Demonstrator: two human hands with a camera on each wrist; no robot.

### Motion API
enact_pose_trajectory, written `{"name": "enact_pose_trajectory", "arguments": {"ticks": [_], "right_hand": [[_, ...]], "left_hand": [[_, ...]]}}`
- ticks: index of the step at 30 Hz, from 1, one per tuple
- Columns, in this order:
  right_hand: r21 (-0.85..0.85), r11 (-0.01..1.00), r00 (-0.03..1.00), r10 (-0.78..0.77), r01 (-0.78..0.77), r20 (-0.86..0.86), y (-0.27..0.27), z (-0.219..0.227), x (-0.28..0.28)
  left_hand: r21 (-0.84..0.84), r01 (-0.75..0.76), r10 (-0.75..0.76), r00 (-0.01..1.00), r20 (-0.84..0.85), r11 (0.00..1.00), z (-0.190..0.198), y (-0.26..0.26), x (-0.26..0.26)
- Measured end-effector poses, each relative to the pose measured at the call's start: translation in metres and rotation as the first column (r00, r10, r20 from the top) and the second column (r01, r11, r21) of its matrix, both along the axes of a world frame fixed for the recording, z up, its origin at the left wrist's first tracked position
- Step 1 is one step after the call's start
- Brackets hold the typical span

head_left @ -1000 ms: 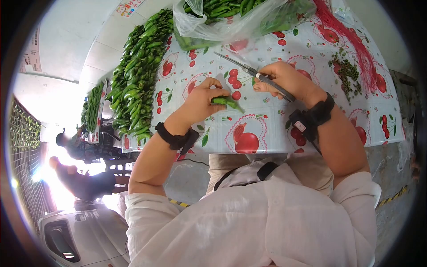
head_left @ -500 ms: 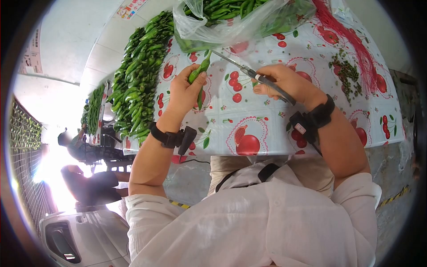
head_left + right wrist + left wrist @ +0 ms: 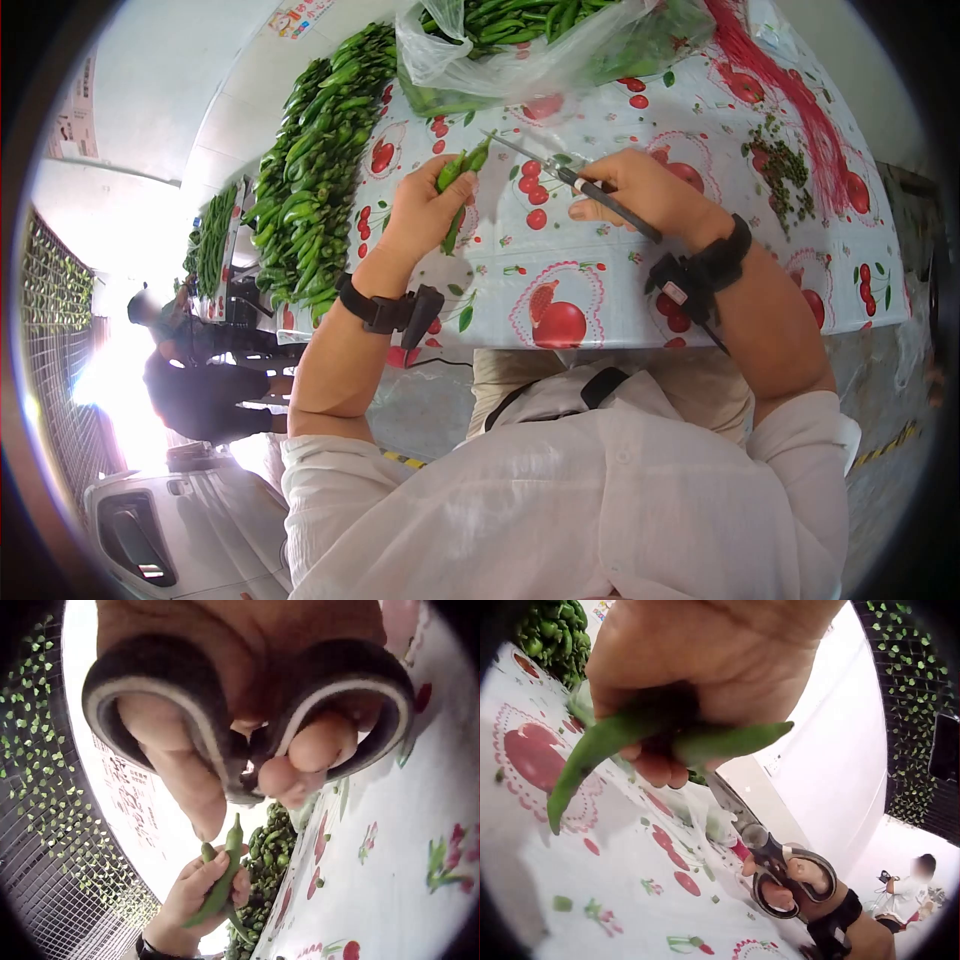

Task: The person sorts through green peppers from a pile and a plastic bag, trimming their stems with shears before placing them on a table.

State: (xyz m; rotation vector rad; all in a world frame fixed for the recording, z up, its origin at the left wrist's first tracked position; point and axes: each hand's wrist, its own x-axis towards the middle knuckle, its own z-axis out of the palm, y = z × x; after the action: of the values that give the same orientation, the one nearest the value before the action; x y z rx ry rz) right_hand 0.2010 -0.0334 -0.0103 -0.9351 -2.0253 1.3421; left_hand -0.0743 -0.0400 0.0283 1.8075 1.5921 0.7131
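Observation:
My left hand (image 3: pixel 418 212) pinches two green chili peppers (image 3: pixel 227 871) between thumb and fingers, their stem ends pointing up and toward the scissors. In the left wrist view one long pepper (image 3: pixel 592 754) curves out of one side of the hand, and a pepper tip (image 3: pixel 739 744) pokes out the other side. My right hand (image 3: pixel 655 190) holds a pair of scissors (image 3: pixel 625 210), with fingers and thumb through the dark loops. Seen from the head, the blade tips lie right by the pepper stems.
A thick row of green peppers (image 3: pixel 315 170) lines the table's left side. At the back is a clear plastic bag (image 3: pixel 540 78) of peppers. Red strings (image 3: pixel 790 95) and small green cut bits (image 3: pixel 780 175) lie right on the patterned tablecloth (image 3: pixel 490 310). People (image 3: pixel 165 325) are at far left.
My left hand has moved up and left from the middle of the tablecloth, where one pepper showed, and now holds two with their stems toward the blades. The right hand has hardly moved.

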Motion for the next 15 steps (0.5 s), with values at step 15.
{"name": "enact_pose_trajectory", "arguments": {"ticks": [15], "right_hand": [[-0.165, 0.982, 0.992, -0.072, 0.088, 0.100, -0.006, 0.014, -0.001]], "left_hand": [[0.183, -0.097, 0.142, 0.957, -0.253, 0.978, 0.042, -0.052, -0.134]]}}
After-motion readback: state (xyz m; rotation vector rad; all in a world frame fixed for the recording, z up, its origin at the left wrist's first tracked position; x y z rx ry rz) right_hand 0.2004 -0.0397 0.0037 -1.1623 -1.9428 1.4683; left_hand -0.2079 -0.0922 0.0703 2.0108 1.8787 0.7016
